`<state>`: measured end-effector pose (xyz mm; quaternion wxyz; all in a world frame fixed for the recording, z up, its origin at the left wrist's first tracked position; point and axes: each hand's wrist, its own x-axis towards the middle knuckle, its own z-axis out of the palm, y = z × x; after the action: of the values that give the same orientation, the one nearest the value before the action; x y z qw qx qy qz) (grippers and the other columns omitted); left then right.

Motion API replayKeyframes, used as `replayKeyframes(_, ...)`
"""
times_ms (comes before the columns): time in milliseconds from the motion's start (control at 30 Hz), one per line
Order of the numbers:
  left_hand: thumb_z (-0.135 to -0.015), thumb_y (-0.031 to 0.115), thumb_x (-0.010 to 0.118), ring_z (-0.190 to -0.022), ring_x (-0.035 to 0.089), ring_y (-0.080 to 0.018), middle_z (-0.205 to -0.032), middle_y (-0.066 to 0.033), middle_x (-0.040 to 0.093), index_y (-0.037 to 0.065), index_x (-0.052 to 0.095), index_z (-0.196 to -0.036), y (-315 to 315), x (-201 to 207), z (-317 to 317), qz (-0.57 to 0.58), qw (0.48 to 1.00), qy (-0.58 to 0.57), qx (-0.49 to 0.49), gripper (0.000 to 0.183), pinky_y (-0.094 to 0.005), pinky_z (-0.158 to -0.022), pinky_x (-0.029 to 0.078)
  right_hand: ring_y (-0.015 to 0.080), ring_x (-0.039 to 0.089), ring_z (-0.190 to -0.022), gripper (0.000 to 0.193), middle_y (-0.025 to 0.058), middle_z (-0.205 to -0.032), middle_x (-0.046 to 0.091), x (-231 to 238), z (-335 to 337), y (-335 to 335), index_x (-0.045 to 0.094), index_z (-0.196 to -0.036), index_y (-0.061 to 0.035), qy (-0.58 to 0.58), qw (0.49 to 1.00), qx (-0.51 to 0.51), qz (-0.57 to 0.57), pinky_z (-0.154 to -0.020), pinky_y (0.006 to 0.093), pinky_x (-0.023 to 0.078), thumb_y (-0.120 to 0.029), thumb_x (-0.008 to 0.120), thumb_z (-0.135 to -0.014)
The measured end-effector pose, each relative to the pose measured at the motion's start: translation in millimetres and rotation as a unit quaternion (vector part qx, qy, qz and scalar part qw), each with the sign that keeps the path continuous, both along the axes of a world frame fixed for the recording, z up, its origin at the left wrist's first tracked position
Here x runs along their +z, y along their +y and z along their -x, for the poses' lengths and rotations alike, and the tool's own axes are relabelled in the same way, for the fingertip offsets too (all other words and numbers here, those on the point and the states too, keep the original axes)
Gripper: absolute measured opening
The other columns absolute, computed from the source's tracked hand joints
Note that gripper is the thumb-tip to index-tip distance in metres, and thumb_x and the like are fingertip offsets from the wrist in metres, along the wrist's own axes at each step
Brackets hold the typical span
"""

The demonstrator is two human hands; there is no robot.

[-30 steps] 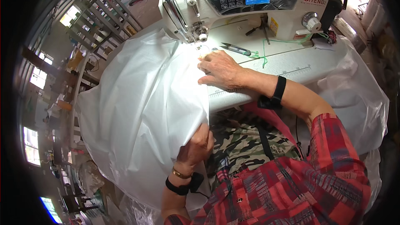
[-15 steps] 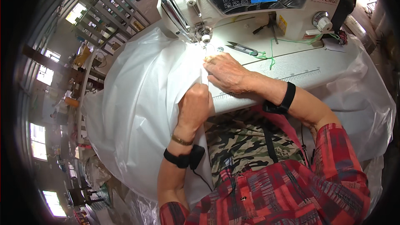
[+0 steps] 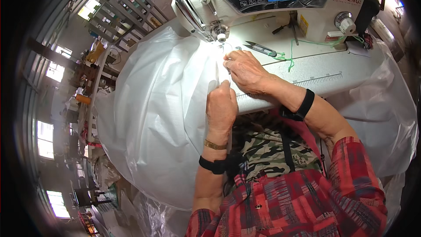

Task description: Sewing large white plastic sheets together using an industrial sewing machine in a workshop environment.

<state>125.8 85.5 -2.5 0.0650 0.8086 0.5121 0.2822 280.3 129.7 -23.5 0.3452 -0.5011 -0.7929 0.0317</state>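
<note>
A large sheet of thin white material [image 3: 151, 109] drapes over the left side of the sewing table and runs up under the needle area of a white sewing machine [image 3: 263, 15]. My left hand [image 3: 220, 107] is closed on the sheet's right edge, nearer to me. Further up, just in front of the needle, my right hand [image 3: 247, 71] pinches the same edge with bent fingers. Bright lamp glare washes out the material around the needle, and my fingertips there are partly hidden.
Thread snips [image 3: 261, 49] with a green thread [image 3: 291, 55] lie right of the needle. A dark-handled tool [image 3: 283, 27] rests under the machine arm. A ruler scale [image 3: 315, 79] runs along the table's front. More clear plastic [image 3: 377, 123] hangs at the right; metal racks [image 3: 120, 11] stand behind.
My left hand has moved right, closer to my right hand, still gripping the edge. The sheet's near part has shifted right with it. The whole view has moved slightly.
</note>
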Motion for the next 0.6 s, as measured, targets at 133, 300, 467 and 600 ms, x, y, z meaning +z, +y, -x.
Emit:
replayKeyframes(133, -0.097, 0.010, 0.053, -0.083, 0.065, -0.0473, -0.085, -0.0324, 0.064, -0.008, 0.065, -0.100, 14.2, -13.2, 4.4, 0.061, 0.998, 0.009, -0.028, 0.021, -0.0499, -0.071, 0.052, 0.0311, 0.057, -0.114, 0.028, 0.0179, -0.114, 0.064, 0.7, 0.6, -0.6, 0.071, -0.104, 0.0022, -0.007, 1.000, -0.015, -0.015, -0.102, 0.0438, 0.040, -0.010, 0.049, -0.093)
replayKeyframes(300, -0.097, 0.007, 0.053, -0.085, 0.066, -0.0474, -0.088, -0.0334, 0.064, -0.010, 0.062, -0.105, 59.0, -30.8, 2.7, -0.021, 0.995, -0.023, -0.099, 0.020, -0.0492, -0.073, 0.051, 0.0318, 0.056, -0.116, 0.030, 0.0191, -0.117, 0.063, -1.1, 1.8, 2.4, 0.071, -0.107, 0.0010, -0.015, 0.999, -0.031, -0.014, -0.103, 0.0444, 0.038, -0.016, 0.049, -0.094)
replayKeyframes(467, -0.092, 0.003, 0.055, -0.079, 0.067, -0.0426, -0.086, -0.0315, 0.065, -0.010, 0.064, -0.104, 80.1, -22.2, -4.0, -0.028, 0.995, -0.033, -0.093, 0.020, -0.0459, -0.073, 0.051, 0.0317, 0.054, -0.120, 0.032, 0.0192, -0.121, 0.062, -0.9, 1.9, 4.9, 0.071, -0.111, -0.0001, -0.028, 0.999, -0.046, 0.007, -0.106, 0.0442, 0.037, -0.018, 0.050, -0.094)
replayKeyframes(600, -0.089, 0.008, 0.060, -0.063, 0.057, -0.0236, -0.070, -0.0213, 0.056, -0.014, 0.066, -0.107, 67.4, 0.5, 4.0, 0.111, 0.985, -0.083, -0.106, 0.029, -0.0382, -0.067, 0.049, 0.0305, 0.054, -0.120, 0.033, 0.0183, -0.121, 0.062, 0.9, 0.8, 2.2, 0.072, -0.111, 0.0000, -0.011, 0.999, -0.034, 0.015, -0.106, 0.0440, 0.037, -0.019, 0.050, -0.095)
